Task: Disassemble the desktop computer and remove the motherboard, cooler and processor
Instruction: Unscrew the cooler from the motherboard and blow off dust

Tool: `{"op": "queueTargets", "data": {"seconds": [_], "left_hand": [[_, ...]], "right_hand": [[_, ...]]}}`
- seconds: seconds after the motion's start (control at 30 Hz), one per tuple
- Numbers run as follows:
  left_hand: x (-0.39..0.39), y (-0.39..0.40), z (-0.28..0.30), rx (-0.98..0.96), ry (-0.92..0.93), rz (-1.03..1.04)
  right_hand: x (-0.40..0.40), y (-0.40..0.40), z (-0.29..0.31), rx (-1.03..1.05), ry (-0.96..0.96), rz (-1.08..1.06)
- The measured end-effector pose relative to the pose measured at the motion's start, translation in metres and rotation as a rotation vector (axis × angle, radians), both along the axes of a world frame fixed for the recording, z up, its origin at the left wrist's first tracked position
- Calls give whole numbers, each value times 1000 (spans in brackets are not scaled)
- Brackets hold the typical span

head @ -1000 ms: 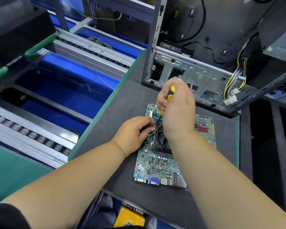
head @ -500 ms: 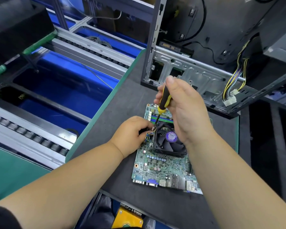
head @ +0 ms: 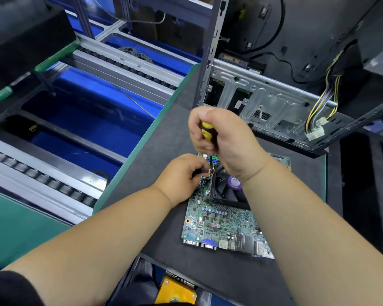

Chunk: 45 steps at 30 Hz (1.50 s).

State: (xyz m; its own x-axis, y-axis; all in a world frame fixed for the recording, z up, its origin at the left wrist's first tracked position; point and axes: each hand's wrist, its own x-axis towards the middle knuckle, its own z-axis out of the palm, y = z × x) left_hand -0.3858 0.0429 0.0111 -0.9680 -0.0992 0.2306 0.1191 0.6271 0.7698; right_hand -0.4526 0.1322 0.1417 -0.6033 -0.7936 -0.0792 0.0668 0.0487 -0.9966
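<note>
Motherboard (head: 221, 226) flat on the dark grey mat (head: 164, 138), near edge with its ports facing the viewer. Black cooler (head: 227, 193) seated on the board's far half, fan partly hidden under the right wrist. Right hand (head: 221, 140) curled around the yellow-and-black screwdriver (head: 207, 131), held nearly upright, tip down at the cooler's far left corner. Left hand (head: 184, 175) at the board's left edge, fingers bent in beside the tip and the cooler's small coloured wires (head: 202, 183); whether pinching anything, cannot tell. Open computer case (head: 270, 100) farther back on the mat, loose cable bundle (head: 318, 115) hanging at its right. Roller conveyor (head: 53, 184) off to the left.
</note>
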Motion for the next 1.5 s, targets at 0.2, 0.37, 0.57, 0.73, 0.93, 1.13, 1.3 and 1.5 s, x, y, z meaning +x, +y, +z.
{"op": "queueTargets", "data": {"seconds": [0.2, 0.37, 0.57, 0.73, 0.93, 1.13, 1.3, 1.5], "left_hand": [[-1, 1, -3, -12, -14, -6], [0, 1, -3, 12, -8, 6], [1, -1, -5, 17, -50, 25], [2, -1, -3, -14, -73, 5], [3, 1, -2, -109, -1, 1], [5, 2, -1, -199, 78, -30], [6, 2, 1, -184, 63, -22], [6, 2, 4, -166, 34, -34]], "right_hand": [[22, 8, -3, -6, 134, -509], [37, 4, -11, -97, 278, -566], [-3, 6, 2, -106, -54, -143], [-6, 24, -7, -29, -10, -432], [16, 17, -13, -197, 46, -712], [-13, 17, -3, -233, -157, -38], [-18, 13, 1, -59, -58, -108], [11, 15, -5, -59, 60, -607]]}}
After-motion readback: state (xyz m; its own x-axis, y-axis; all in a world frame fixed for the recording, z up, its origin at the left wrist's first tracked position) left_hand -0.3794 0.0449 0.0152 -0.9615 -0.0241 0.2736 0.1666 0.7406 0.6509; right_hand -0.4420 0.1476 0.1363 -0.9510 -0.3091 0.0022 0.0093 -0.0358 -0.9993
